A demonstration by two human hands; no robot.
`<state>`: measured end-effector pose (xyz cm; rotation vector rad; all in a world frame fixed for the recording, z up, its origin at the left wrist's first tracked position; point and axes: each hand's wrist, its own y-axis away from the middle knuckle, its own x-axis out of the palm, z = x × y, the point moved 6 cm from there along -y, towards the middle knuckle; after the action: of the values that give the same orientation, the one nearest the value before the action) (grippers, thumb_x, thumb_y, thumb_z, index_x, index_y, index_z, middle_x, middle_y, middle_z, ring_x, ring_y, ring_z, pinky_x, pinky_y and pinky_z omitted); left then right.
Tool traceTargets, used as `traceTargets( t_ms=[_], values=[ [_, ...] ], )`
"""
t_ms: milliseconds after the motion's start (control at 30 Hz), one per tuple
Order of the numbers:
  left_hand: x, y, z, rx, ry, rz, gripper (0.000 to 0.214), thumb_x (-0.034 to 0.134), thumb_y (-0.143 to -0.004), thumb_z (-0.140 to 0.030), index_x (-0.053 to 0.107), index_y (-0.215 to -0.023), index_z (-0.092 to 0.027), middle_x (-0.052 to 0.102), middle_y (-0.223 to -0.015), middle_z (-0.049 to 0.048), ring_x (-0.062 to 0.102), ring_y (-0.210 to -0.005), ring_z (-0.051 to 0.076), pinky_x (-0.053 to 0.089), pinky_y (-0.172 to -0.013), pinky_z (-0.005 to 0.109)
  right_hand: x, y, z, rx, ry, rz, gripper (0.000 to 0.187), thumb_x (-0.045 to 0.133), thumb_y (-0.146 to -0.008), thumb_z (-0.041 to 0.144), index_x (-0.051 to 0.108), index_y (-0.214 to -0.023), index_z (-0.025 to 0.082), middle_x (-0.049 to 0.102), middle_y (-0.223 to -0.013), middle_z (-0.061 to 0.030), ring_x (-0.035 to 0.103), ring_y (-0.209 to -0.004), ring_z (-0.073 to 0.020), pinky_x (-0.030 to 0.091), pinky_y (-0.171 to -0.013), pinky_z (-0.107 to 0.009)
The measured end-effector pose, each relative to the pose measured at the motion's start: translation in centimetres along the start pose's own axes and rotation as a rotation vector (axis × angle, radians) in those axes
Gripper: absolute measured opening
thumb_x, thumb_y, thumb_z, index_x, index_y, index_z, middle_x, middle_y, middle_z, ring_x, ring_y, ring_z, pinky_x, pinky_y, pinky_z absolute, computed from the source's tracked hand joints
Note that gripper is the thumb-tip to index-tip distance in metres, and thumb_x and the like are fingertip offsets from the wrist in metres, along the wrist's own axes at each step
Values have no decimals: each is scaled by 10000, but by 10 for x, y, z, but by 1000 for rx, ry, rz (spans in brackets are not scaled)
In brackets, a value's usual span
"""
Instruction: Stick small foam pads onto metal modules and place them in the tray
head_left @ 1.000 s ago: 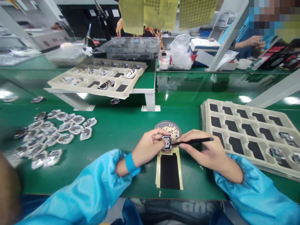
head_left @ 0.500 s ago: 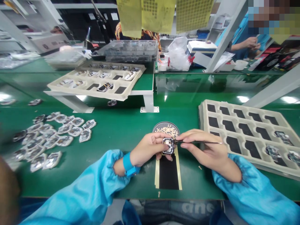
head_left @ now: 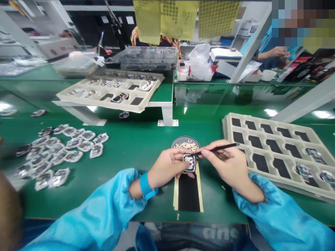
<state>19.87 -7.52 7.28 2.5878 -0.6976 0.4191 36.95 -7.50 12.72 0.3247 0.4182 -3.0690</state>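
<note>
My left hand (head_left: 167,163) grips a small smartwatch case (head_left: 189,162) with its inner parts exposed, thumb resting on its face. In my right hand (head_left: 227,162) is a thin black pair of tweezers (head_left: 221,147), held like a pen, its tip at the upper right edge of the case. Just behind the case stands a round dark dish (head_left: 180,139) full of tiny pale pieces. Under the hands lies a black mat strip (head_left: 188,195) with yellow tape along its sides.
Many similar watch cases (head_left: 59,148) lie at the left. A cream tray (head_left: 272,127) with black-lined pockets and several parts sits at the right. Another tray (head_left: 104,97) rests on a raised shelf behind. A white post (head_left: 251,45) slants at the right; a co-worker's hands (head_left: 278,52) show beyond.
My right hand has turned, so the tweezers now tilt upward at their rear end, with the tip nearer the case's upper edge. My left hand keeps its hold on the case.
</note>
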Motion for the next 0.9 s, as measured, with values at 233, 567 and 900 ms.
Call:
traceTargets(
  t_ms=[233, 567, 900],
  values=[
    [-5, 17, -23, 525, -855, -274, 290, 581, -966, -270, 708, -1224, -237, 740, -943, 21, 673, -738, 93, 553, -779, 201, 14, -2, -27, 487, -374, 12, 651, 873, -720, 517, 493, -1025, 85, 671, -848, -108, 696, -702, -159, 642, -653, -199],
    [-9, 23, -34, 622, -1159, -339, 329, 509, -999, -290, 672, -1284, -266, 690, -1254, -14, 673, -1129, 146, 501, -1019, 232, 22, 12, -18, 647, -522, 182, 627, 835, -742, 540, 454, -999, 114, 649, -804, -70, 666, -655, -119, 601, -621, -172],
    [-20, 3, -21, 129, -373, -194, 692, 786, -770, -576, 561, -1270, -154, 708, -1020, 93, 692, -778, 169, 582, -701, 226, -215, 13, 56, 164, 657, -464, 558, 616, -893, 653, 642, -1014, 108, 631, -900, -53, 550, -711, -51, 416, -602, -132]
  ],
)
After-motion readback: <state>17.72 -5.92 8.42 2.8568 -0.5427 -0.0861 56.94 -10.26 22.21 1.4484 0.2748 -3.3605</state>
